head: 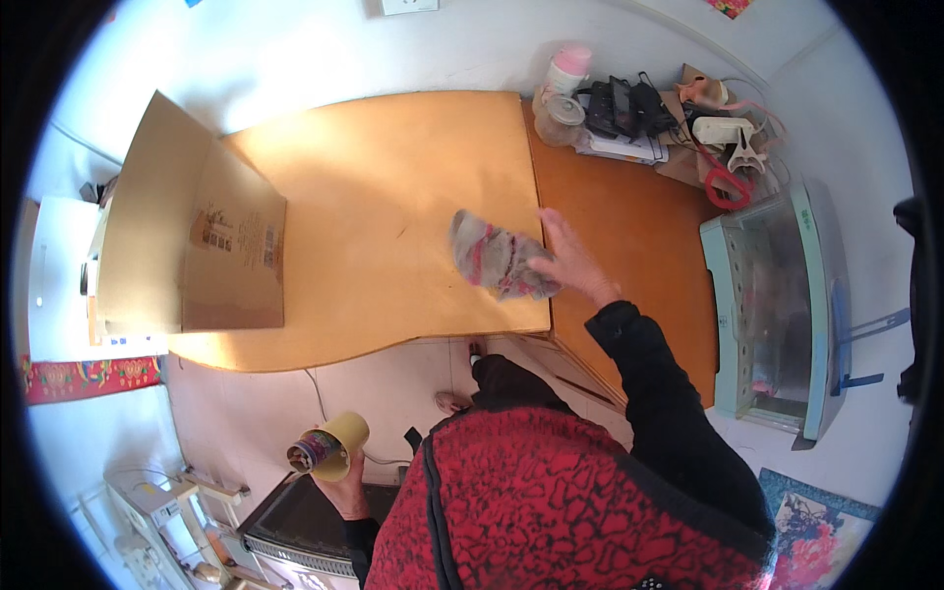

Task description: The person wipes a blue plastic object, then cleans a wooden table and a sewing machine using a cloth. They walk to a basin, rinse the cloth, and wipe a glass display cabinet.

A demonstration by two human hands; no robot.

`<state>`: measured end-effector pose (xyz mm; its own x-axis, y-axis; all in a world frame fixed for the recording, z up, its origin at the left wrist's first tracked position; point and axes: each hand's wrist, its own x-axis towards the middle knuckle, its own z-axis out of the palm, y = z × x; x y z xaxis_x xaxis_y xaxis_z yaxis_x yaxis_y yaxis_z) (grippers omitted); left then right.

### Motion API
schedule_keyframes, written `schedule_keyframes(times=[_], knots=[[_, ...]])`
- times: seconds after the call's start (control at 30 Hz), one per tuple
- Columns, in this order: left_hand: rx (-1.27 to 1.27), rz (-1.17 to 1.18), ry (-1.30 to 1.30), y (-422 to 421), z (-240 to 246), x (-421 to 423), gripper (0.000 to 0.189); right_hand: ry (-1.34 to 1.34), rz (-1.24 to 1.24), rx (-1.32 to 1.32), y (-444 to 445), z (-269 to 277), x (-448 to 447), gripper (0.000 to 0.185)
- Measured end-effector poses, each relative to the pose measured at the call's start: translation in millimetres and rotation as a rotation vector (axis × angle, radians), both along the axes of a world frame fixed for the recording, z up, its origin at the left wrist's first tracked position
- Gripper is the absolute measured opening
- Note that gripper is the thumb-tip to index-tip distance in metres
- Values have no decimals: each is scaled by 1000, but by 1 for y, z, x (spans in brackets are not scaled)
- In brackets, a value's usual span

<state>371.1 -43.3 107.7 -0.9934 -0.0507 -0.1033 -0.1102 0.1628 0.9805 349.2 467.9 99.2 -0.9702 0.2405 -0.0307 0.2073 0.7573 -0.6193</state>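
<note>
My left hand [345,488] is closed around a yellow cylindrical container [352,436] held on its side, off the table and to the lower left. A smaller dark printed cylinder [313,451] pokes out of its mouth. A crumpled grey cloth with pink stripes [493,254] lies near the right edge of the light wooden table [354,221]. Over the cloth's right end is my right hand [575,265], fingers spread; whether it touches the cloth I cannot tell.
A cardboard box [232,251] stands on the table's left. On the darker cabinet top [627,251] at right are a pink-lidded bottle [569,70], a clear jar [560,122], black bags [627,107], red-handled scissors [726,188] and a pale green plastic cabinet [726,317]. A cable crosses the floor.
</note>
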Motion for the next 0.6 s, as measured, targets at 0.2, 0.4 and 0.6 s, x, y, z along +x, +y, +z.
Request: schedule_keyframes(times=[0.2, 0.4, 0.6], knots=[[-44, -95, -27, 21, -2, -21, 85, -11, 164, 379, -13, -57, -17, 62], [-109, -130, -74, 50, 7, -28, 88, -28, -52, 424, 56, -65, -117, 54], [-82, -71, -62, 56, -3, -17, 85, 112, -157, 403, 95, -81, -124, 44]])
